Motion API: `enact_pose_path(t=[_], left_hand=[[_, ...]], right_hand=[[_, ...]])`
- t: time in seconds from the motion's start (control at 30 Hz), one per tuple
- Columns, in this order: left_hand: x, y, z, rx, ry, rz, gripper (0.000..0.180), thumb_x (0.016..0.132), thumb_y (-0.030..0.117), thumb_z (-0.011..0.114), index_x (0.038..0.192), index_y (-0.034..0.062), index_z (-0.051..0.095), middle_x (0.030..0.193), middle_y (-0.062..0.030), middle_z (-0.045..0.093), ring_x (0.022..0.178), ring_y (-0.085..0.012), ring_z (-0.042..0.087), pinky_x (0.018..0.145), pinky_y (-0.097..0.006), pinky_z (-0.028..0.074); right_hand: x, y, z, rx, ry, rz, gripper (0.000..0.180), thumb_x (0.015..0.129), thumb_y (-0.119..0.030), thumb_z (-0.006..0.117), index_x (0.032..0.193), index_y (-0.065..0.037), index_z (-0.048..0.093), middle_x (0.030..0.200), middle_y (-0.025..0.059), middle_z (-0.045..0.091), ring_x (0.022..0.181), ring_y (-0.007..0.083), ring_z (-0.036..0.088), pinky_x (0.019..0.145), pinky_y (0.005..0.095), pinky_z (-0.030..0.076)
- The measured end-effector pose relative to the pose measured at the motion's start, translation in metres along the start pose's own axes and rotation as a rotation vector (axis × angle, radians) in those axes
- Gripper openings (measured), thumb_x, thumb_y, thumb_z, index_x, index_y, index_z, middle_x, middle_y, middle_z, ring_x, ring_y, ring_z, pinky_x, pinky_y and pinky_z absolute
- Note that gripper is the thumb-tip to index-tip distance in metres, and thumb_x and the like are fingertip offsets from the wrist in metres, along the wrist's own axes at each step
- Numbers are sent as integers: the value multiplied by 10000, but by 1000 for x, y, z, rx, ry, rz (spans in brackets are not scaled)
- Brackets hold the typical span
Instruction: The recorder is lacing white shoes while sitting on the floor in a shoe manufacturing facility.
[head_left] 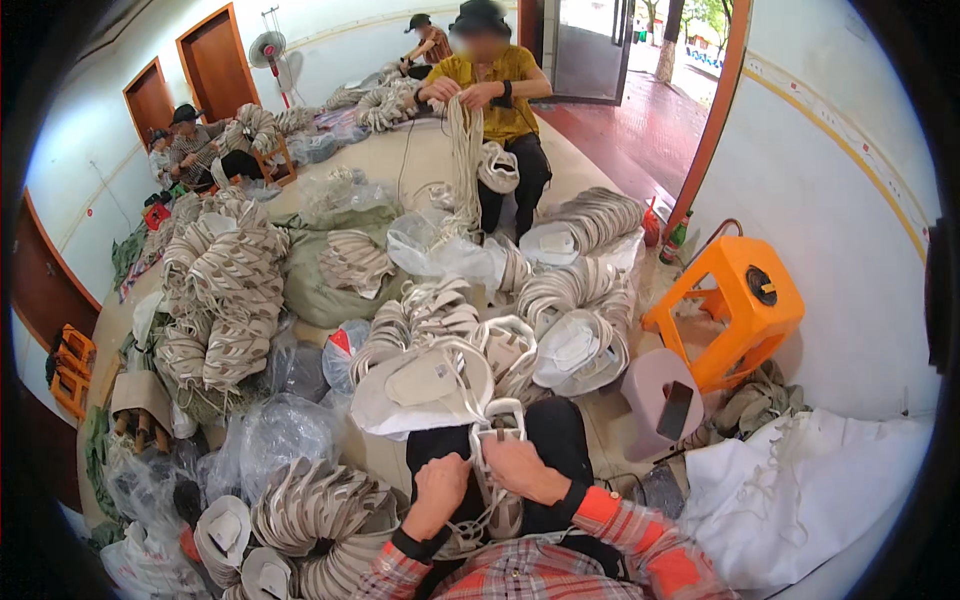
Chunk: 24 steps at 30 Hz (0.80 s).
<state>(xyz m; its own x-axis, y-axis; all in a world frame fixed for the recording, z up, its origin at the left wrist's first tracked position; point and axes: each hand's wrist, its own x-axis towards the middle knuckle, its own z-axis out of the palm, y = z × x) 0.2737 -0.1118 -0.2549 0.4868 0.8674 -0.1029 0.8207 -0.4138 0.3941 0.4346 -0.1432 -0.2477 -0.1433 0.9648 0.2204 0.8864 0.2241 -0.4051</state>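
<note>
On the lap: a narrow beige-and-white fabric shoe upper [500, 425], lying lengthwise over dark trousers [572, 440], between the two hands.
Upper's feel: probably light and soft, bending easily at the sides; little risk of breaking, though it may twist or sag if left unsupported.
Best hold: the side edge along the lace opening, likely firmer than the middle.
Right grip [525, 472]: fingers closed on the upper's right side; whether they also pinch a lace is hidden.
Left grip [440, 487]: curled, just left of the upper; I cannot tell whether it holds a lace.
Laces: thin off-white cords [466, 537] near the upper's lower end, limp-looking and likely to tangle.
Beyond the knees: a nested bundle of beige uppers [425, 385], pale face toward the wearer.
Left floor: a curved row of nested beige uppers [318, 508] near crumpled clear plastic bags [285, 440].
Right side: a pale mauve plastic stool bearing a black phone [677, 411], then an orange plastic stool [750, 300].
Across: a co-worker in a yellow top [515, 120], handling long pale cords [465, 150].
</note>
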Motion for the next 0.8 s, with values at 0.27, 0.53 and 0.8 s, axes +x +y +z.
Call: enact_pose_path(t=[0.27,0.53,0.8], left_hand=[[-28,-15,-84,-1205,-217,216,135,822,78,592,910,26,680,1107,-57,514,886,-119,472,750,-242,391],[-12,-33,-73,-1011,-196,8,277,818,51,610,1093,42,581,698,50,471,643,-29,421,578,-175,336],[13,-22,-37,-1076,-174,-9,183,809,42,611,976,50,536,671,86,438,580,3,370,514,-161,293]], right_hand=[[12,22,-50,655,-113,393,120,837,-51,503,940,-32,444,793,155,615,702,257,647,522,387,497],[-1,68,-26,1873,243,716,81,902,-114,494,900,-42,456,816,94,566,613,160,544,528,283,457],[-38,111,-65,1891,644,724,52,907,-73,473,934,-53,433,815,81,548,652,173,529,563,300,436]])
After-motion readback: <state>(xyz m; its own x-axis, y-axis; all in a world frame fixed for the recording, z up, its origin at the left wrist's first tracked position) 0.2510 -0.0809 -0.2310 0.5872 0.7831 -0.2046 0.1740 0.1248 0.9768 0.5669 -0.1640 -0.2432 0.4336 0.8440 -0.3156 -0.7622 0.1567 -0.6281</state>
